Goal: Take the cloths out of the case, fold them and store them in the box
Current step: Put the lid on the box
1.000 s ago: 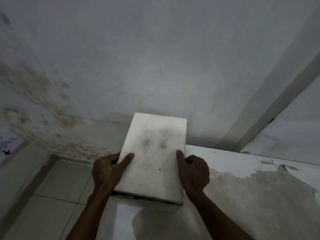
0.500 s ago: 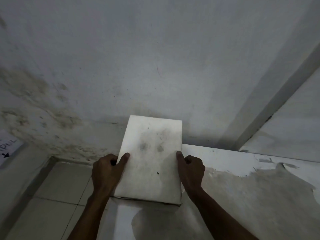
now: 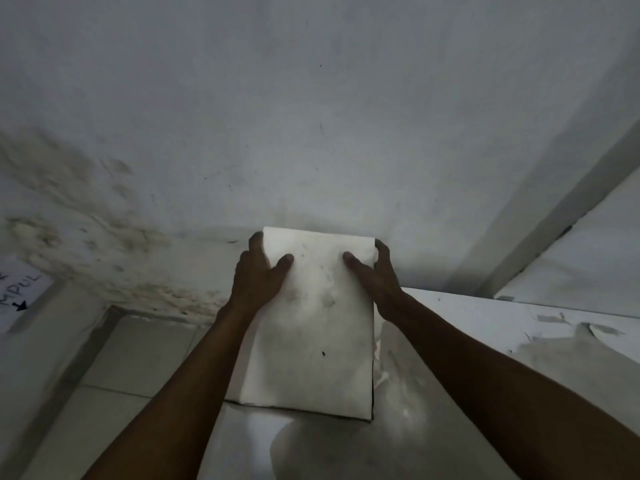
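A white, smudged rectangular box with its lid on [image 3: 311,334] stands at the left end of a white table [image 3: 485,320], against the wall. My left hand [image 3: 258,275] grips the lid's far left corner, thumb on top and fingers curled over the edge. My right hand [image 3: 375,275] grips the far right corner the same way. The lid hides whatever is inside. No cloths show in the head view.
A stained grey wall [image 3: 311,116] rises right behind the box. Tiled floor [image 3: 138,358] lies to the left below the table edge. A paper sign with lettering [image 3: 19,289] is at far left. The table's top is peeling at the right [image 3: 571,344].
Both hands have slid from the lid's middle sides up to its far corners. The view has come closer to the box.
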